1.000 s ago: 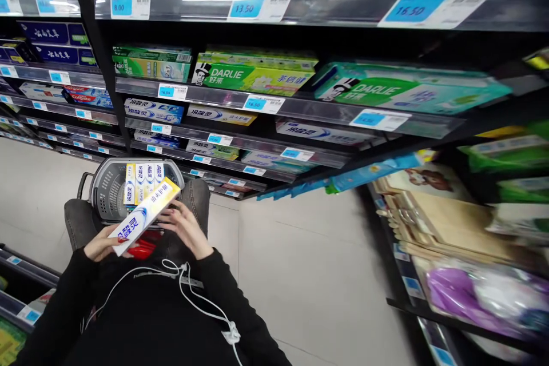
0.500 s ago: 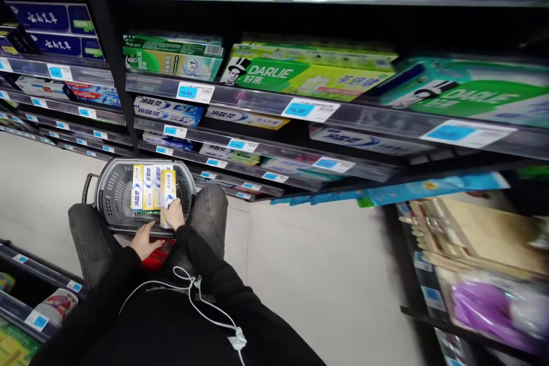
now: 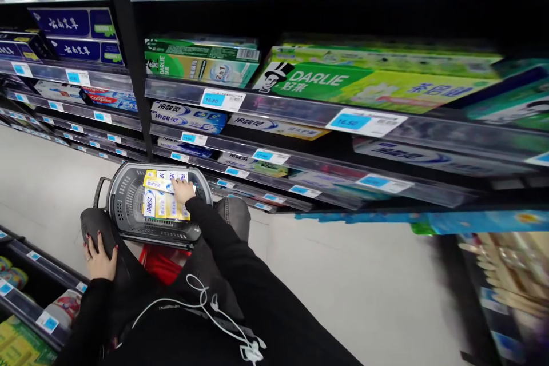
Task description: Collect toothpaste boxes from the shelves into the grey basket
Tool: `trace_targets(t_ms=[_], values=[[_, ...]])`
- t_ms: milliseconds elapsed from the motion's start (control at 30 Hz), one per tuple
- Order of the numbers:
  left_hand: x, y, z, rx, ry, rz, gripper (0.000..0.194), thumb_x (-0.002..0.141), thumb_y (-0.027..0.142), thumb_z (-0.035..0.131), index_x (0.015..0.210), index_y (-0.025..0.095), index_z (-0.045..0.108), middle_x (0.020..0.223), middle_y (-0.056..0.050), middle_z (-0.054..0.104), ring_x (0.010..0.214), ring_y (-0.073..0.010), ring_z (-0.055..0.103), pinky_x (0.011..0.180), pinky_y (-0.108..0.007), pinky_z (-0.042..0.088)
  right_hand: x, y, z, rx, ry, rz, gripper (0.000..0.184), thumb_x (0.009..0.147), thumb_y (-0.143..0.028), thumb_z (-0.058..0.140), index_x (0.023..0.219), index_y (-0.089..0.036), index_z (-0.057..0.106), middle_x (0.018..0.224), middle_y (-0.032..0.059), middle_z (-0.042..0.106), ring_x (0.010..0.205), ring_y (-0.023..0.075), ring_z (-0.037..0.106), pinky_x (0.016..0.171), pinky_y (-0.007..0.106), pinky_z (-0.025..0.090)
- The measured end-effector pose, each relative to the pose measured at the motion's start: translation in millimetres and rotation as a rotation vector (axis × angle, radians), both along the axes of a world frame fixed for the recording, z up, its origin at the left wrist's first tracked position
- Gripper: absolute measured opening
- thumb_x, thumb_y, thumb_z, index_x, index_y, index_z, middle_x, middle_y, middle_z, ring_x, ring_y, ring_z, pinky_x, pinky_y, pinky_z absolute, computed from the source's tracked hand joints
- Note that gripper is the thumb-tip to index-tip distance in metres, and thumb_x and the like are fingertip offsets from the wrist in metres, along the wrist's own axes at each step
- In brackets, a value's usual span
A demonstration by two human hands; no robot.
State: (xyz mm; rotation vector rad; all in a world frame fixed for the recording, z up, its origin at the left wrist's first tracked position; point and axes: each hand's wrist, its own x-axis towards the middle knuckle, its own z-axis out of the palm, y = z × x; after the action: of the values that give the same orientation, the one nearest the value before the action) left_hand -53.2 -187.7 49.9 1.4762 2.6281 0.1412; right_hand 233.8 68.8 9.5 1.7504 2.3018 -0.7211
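Note:
A grey plastic shopping basket [image 3: 122,197] sits by my knees. Inside it, several white-and-yellow toothpaste boxes [image 3: 165,206] lie side by side in a row. One more toothpaste box [image 3: 156,184] rests crosswise over that row, and the fingers of my right hand [image 3: 183,190] are closed on its right end. My left hand [image 3: 100,260] lies spread on my left knee, fingers apart, holding nothing.
Shelves with price tags [image 3: 223,99] run ahead, stocked with Darlie boxes [image 3: 317,80] and other toothpaste. A low shelf [image 3: 30,271] stands close on my left. Red cloth-like material [image 3: 160,263] shows below the basket. Blurred wooden goods [image 3: 510,274] are at right.
My left hand has gone from the basket's near edge to my left knee. The toothpaste box in my right hand has turned from lengthwise to crosswise over the row. The view has shifted.

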Motion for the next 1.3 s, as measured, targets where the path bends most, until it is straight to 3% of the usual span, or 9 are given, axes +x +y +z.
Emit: trace_targets(t_ms=[133, 300, 467, 800, 1067, 1300], values=[[-0.3, 1.2, -6.6, 0.048, 0.028, -0.011, 0.069, 0.090, 0.051, 0.045, 0.147, 0.013, 0.037, 0.158, -0.019, 0.020, 0.143, -0.0411, 0.020, 0.111, -0.055, 0.032, -2.0, 34.9, 1.8, 0.046, 0.002, 0.053, 0.046, 0.086, -0.008, 0.047, 0.132, -0.012, 0.045, 0.133, 0.0238, 0.051, 0.121, 0.0319, 0.047, 0.100, 0.050, 0.033], [-5.1, -2.0, -11.9, 0.081, 0.045, -0.026, 0.069, 0.089, 0.049, 0.048, 0.147, 0.013, 0.038, 0.156, -0.021, 0.023, 0.143, -0.0396, 0.021, 0.110, -0.054, 0.034, -1.7, 51.4, -0.7, 0.069, 0.048, 0.077, 0.047, 0.081, -0.003, 0.052, 0.128, -0.010, 0.051, 0.130, 0.0216, 0.056, 0.116, 0.0300, 0.050, 0.101, 0.046, 0.033], [-6.9, -1.1, -14.8, 0.063, 0.041, -0.030, 0.069, 0.089, 0.049, 0.049, 0.148, 0.015, 0.037, 0.157, -0.020, 0.021, 0.144, -0.0390, 0.021, 0.111, -0.054, 0.032, -4.2, 55.4, -4.5, 0.072, 0.104, 0.066, 0.041, 0.085, -0.001, 0.047, 0.125, -0.008, 0.053, 0.131, 0.0202, 0.056, 0.115, 0.0251, 0.050, 0.102, 0.041, 0.031], [-6.2, 2.8, -8.6, 0.043, 0.059, -0.039, 0.069, 0.090, 0.049, 0.047, 0.147, 0.013, 0.037, 0.156, -0.022, 0.021, 0.142, -0.0417, 0.023, 0.110, -0.056, 0.033, -0.2, 65.0, -17.9, 0.032, 0.109, 0.083, 0.044, 0.083, -0.005, 0.057, 0.127, -0.011, 0.052, 0.133, 0.0157, 0.054, 0.121, 0.0283, 0.049, 0.105, 0.048, 0.032], [-4.8, 6.0, -2.6, 0.024, 0.049, -0.019, 0.069, 0.089, 0.051, 0.047, 0.148, 0.016, 0.036, 0.157, -0.020, 0.022, 0.142, -0.0413, 0.025, 0.107, -0.057, 0.036, 10.8, 61.0, -12.9, 0.074, 0.103, 0.059, 0.039, 0.087, -0.021, 0.060, 0.123, -0.009, 0.052, 0.132, 0.0162, 0.053, 0.122, 0.0260, 0.047, 0.108, 0.047, 0.029], [-1.8, 10.3, 5.8, 0.026, 0.051, -0.011, 0.070, 0.090, 0.054, 0.045, 0.146, 0.014, 0.039, 0.155, -0.022, 0.025, 0.141, -0.0423, 0.025, 0.109, -0.056, 0.034, 21.6, 58.6, -4.6, 0.113, 0.139, 0.038, 0.058, 0.070, -0.008, 0.072, 0.124, -0.008, 0.052, 0.130, 0.0220, 0.055, 0.124, 0.0330, 0.046, 0.108, 0.047, 0.028]])
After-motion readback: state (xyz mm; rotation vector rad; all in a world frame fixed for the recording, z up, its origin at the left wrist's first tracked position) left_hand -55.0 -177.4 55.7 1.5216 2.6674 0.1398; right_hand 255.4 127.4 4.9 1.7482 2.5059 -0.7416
